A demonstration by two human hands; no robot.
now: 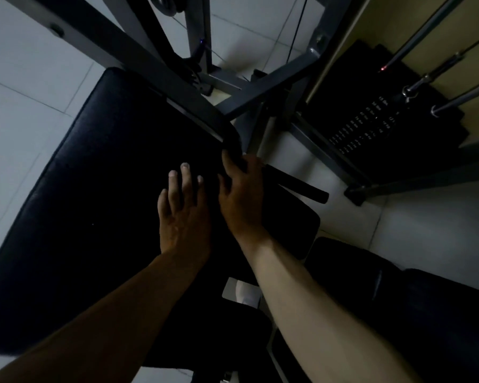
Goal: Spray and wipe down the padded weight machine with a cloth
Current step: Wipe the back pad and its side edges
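The machine's large black padded surface (94,189) fills the left and middle of the head view. My left hand (184,211) lies flat on the pad with straight fingers. Right beside it, my right hand (242,194) curls its fingers round the black handle (299,186) at the end of the grey frame arm (150,70). A smaller black pad (291,228) shows under the right hand. I see neither a cloth nor a spray bottle; the scene is very dark.
Grey steel frame bars (271,81) cross above the pad. The black weight stack (371,125) with chrome guide rods (454,98) stands at the right. Another dark pad (398,299) lies at the lower right. White floor tiles (25,92) surround the machine.
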